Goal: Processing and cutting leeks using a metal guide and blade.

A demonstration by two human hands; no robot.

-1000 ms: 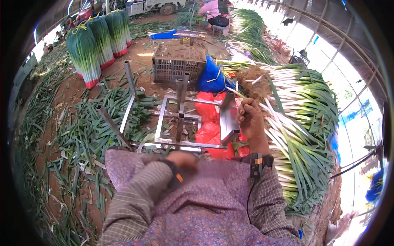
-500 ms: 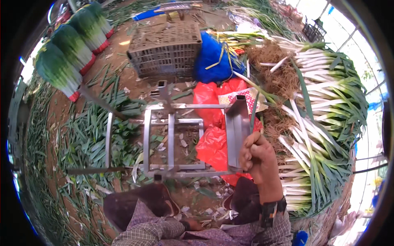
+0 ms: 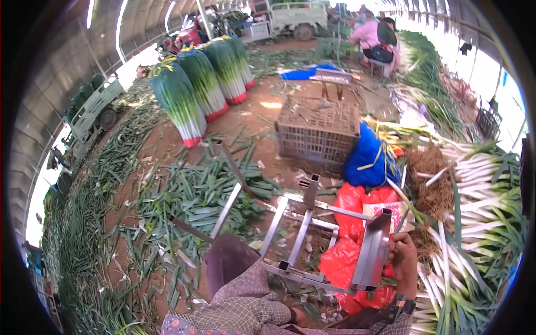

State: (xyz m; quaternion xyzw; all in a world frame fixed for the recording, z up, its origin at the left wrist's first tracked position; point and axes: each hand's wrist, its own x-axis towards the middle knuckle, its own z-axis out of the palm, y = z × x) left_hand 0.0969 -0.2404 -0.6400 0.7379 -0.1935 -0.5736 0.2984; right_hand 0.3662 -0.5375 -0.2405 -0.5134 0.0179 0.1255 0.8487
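In front of me stands a bare metal frame [image 3: 304, 237] of square tubes, with a wide metal channel [image 3: 373, 251] along its right side. My right hand [image 3: 404, 263] is at the outer edge of this channel, its fingers curled closed. What they hold, if anything, is hidden. Low down near my lap, only a small part of my left hand [image 3: 300, 317] shows past its checked sleeve, and its fingers cannot be made out. Red plastic bags [image 3: 341, 259] lie under and behind the channel. To the right is a long heap of leeks [image 3: 483, 223], roots toward the frame.
A brown plastic crate [image 3: 318, 134] stands ahead beside a blue bundle [image 3: 365, 159]. Tall bagged leek bundles [image 3: 178, 103] stand at the far left. Cut leaves [image 3: 206, 195] litter the floor. Farther back, a person in pink [image 3: 371, 39] sits near a small truck [image 3: 298, 19].
My view has lifted and swung left, so the frame and crate appear lower and farther right, and the background has come into sight. My right hand remains closed beside the channel.
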